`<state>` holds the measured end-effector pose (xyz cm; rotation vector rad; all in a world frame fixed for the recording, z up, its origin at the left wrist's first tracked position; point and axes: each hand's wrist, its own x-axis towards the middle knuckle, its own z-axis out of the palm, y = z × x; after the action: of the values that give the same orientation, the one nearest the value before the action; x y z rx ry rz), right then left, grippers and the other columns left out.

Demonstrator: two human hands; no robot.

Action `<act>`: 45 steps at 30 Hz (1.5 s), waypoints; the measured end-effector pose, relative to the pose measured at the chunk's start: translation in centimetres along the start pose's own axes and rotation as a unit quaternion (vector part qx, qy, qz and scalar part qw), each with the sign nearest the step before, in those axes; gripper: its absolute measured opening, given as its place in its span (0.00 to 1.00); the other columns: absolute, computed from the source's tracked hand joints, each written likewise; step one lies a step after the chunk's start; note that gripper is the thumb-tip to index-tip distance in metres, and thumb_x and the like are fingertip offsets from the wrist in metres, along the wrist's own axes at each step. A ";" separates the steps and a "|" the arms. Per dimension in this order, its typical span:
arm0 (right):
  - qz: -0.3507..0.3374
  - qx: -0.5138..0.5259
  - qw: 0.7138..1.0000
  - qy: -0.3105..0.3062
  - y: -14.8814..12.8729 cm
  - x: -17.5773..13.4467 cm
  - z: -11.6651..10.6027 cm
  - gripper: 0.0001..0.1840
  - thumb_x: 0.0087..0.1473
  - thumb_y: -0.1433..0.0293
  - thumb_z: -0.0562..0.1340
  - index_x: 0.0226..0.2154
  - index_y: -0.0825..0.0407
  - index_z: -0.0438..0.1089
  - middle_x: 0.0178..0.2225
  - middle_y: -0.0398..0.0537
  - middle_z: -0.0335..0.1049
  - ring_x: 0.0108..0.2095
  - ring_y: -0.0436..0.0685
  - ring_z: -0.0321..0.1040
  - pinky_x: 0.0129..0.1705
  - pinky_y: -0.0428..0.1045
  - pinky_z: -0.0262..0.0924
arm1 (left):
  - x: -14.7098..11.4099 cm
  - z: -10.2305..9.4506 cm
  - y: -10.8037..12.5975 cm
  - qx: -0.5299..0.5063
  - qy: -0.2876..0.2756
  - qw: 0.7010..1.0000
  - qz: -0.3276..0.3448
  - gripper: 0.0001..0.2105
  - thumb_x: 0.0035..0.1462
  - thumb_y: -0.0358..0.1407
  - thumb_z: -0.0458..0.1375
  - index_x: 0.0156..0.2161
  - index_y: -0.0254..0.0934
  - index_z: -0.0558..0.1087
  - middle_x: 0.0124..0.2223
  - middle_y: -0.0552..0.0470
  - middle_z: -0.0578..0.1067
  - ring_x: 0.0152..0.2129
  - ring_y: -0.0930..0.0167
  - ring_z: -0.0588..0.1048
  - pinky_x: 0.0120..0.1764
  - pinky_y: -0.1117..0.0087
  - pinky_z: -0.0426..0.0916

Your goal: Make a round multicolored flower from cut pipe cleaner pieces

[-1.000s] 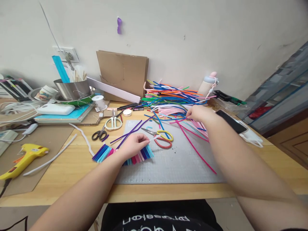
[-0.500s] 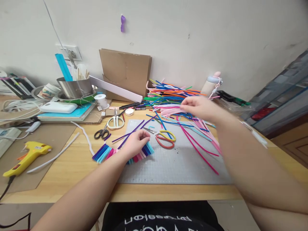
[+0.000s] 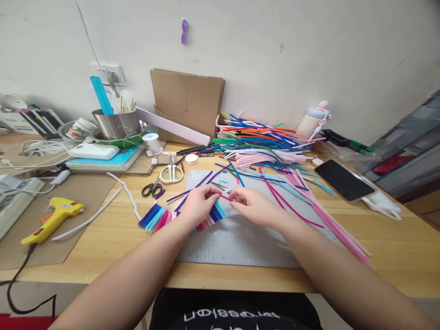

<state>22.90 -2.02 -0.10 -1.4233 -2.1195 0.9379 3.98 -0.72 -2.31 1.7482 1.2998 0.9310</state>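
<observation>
A short bright pink pipe cleaner (image 3: 225,197) spans the gap between my two hands above the grey cutting mat (image 3: 237,252). My left hand (image 3: 201,204) pinches one end with thumb and forefinger; the fingers of my right hand (image 3: 252,205) are closed on the other. Below my left hand lies a row of short pipe cleaner pieces (image 3: 151,217) in purple, blue, pink and white, its middle covered by the hand. Scissors (image 3: 218,186) lie just behind my hands, with the blades showing and the handles hidden by my right hand.
Behind the mat is a heap of coloured pipe cleaners (image 3: 264,137). Long pale pink ones (image 3: 330,220) stretch along the right, near a phone (image 3: 343,180). White-handled scissors (image 3: 172,172) and black-handled scissors (image 3: 151,189) lie left; a yellow glue gun (image 3: 51,220) rests farther left.
My right hand has come from the heap down to my left hand, and the pink piece now shows between them. The view has shifted slightly, bringing the phone into sight.
</observation>
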 end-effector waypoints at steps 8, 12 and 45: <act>-0.029 -0.050 0.998 0.033 0.8 0.1 2.4 0.05 0.54 0.71 0.54 0.29 0.51 0.64 0.27 0.45 0.67 0.29 0.53 0.62 0.30 0.47 0.50 | -1.3 1.2 0.7 0.170 -0.038 0.983 0.052 0.13 0.54 0.31 0.53 0.45 0.38 0.70 0.37 0.49 0.77 0.36 0.65 0.74 0.40 0.65 0.66; -0.016 -0.024 0.998 0.063 1.8 0.2 2.2 0.04 0.53 0.71 0.54 0.29 0.51 0.63 0.24 0.42 0.64 0.25 0.51 0.59 0.27 0.46 0.49 | -1.3 1.6 0.2 0.174 -0.044 0.983 0.047 0.15 0.54 0.30 0.54 0.48 0.38 0.67 0.39 0.48 0.76 0.38 0.64 0.74 0.42 0.64 0.66; 0.121 0.437 0.891 0.031 0.9 0.3 4.6 0.14 0.42 0.61 0.64 0.27 0.51 0.60 0.17 0.33 0.54 0.16 0.43 0.47 0.17 0.42 0.35 | -1.0 1.2 0.2 0.132 0.014 0.988 0.082 0.15 0.50 0.25 0.54 0.44 0.37 0.67 0.41 0.49 0.73 0.37 0.68 0.73 0.44 0.66 0.67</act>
<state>20.31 -2.88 -3.92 -1.1842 -1.1760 1.6318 4.91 -1.86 -2.74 2.0799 1.3617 0.9084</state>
